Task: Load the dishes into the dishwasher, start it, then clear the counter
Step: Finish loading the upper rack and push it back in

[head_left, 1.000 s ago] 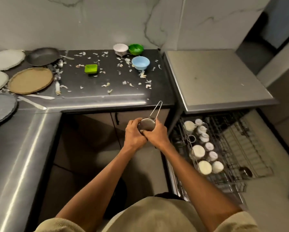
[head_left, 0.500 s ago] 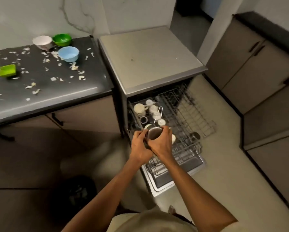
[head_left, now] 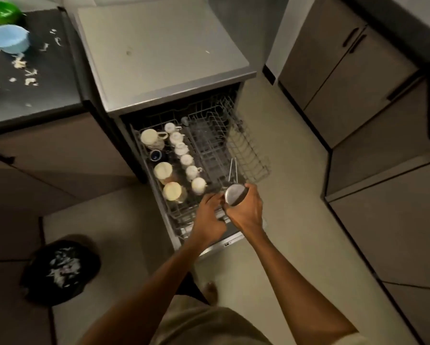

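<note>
Small round steel cup with a long wire loop handle [head_left: 234, 193] gripped in the right hand [head_left: 246, 207], fingers curled round its wall, base turned up, over the front edge of the pulled-out wire dishwasher rack [head_left: 248, 155]. Left hand [head_left: 209, 217] just beside the cup, fingers loosely bent; contact with it hard to make out. Along the rack's left side: some ten pale upturned cups [head_left: 181, 148], blurred. Blue plastic bowl [head_left: 8, 38] and green bowl [head_left: 2, 11], cut off, on the dark bench [head_left: 47, 78].
</note>
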Motion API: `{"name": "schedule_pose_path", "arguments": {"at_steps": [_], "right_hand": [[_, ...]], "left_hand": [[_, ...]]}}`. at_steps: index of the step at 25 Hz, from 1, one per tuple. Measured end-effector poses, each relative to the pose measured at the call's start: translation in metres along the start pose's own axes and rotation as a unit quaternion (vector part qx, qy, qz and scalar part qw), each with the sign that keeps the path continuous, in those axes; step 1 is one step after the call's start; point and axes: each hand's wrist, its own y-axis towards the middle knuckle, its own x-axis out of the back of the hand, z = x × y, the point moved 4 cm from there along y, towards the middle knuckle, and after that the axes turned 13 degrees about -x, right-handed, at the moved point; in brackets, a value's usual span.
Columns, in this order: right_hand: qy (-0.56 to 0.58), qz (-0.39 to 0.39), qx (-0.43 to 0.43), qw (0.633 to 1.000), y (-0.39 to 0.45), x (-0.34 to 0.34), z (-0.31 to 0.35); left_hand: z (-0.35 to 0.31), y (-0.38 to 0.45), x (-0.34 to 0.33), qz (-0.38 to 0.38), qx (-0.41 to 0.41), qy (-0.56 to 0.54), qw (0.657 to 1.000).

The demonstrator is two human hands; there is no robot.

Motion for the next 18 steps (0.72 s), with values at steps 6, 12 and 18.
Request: {"name": "schedule_pose_path", "arguments": {"at_steps": [6, 12, 18], "right_hand": [[-0.021, 0.028, 0.007, 0.999, 0.063, 0.024, -0.027], [-0.057, 0.072, 0.013, 0.996, 0.145, 0.015, -0.02], [-0.113, 0.121, 0.037, 0.986, 0.23, -0.014, 0.007]], "left_hand": [[-0.025, 0.026, -0.05, 0.029, 0.04, -0.057, 0.997], [-0.014, 0.079, -0.081, 0.042, 0.118, -0.071, 0.99], [0.024, 0.148, -0.101, 0.004, 0.17, -0.125, 0.978]]}}
